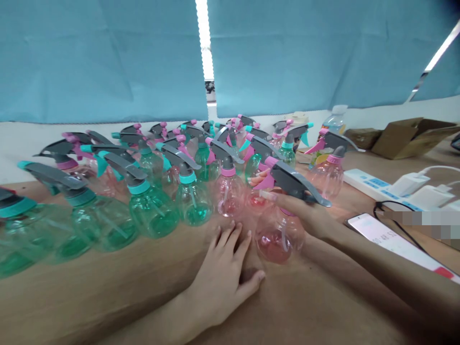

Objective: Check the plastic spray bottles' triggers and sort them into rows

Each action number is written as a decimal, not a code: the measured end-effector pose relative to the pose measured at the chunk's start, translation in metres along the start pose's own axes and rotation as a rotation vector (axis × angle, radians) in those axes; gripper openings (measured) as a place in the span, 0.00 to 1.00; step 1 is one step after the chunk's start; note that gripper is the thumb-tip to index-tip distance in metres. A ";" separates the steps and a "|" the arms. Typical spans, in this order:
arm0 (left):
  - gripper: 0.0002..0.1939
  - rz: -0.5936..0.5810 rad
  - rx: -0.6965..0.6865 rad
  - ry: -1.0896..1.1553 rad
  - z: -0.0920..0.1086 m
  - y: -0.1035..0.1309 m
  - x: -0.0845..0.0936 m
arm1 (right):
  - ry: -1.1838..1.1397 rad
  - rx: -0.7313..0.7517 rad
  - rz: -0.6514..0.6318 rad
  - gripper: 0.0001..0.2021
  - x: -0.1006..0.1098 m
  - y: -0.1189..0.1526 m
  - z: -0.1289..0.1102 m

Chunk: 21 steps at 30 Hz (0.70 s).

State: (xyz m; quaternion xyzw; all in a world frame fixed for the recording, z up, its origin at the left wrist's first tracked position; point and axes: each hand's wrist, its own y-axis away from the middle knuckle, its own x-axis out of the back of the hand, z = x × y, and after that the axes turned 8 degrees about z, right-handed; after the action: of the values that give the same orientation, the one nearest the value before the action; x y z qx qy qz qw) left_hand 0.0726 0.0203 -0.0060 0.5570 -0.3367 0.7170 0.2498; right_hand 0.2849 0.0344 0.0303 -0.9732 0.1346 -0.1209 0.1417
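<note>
Pink spray bottle (275, 242) in the grip of the right hand (305, 211), as seen from the head camera. One digit along the near side under the grey spray head (296, 181), other fingertips showing past the pink trigger (267, 182). Leaning slightly toward the right wrist, rounded base low over the wooden tabletop (136, 297); cannot tell whether touching it. Some pink-looking liquid in the bottom, pale tube inside.

Left hand (224, 273) palm down on the tabletop, fingers spread wide, thumb pointing out toward the base of the held bottle and just beside it. Directly ahead of the left fingertips, very near, another pink-collared bottle (230, 194). To the left of the left hand, a row of green bottles (154, 211) with turquoise collars. Beyond both hands, a crowded mix of pink and turquoise spray heads, partly overlapping.

Just past the right hand, a further pink bottle (328, 177) with a dark head. Right of the right forearm, a phone (391, 247) with digits on the screen, and beyond that a white power strip (366, 184) with white plugs (409, 184). Farther off, an open cardboard box (398, 139). Far beyond the hands, blue cloth (108, 57).
</note>
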 end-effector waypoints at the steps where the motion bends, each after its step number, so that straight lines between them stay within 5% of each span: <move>1: 0.35 0.001 -0.002 -0.001 0.000 0.000 0.000 | -0.006 0.004 0.001 0.17 -0.001 0.000 -0.002; 21: 0.35 0.009 -0.001 -0.005 -0.001 0.001 0.000 | 0.176 0.145 -0.071 0.15 0.015 -0.001 -0.013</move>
State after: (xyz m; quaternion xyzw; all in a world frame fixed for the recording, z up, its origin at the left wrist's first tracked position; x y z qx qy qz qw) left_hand 0.0717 0.0202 -0.0061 0.5571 -0.3403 0.7165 0.2460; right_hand 0.2952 0.0274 0.0453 -0.9502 0.1029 -0.2201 0.1951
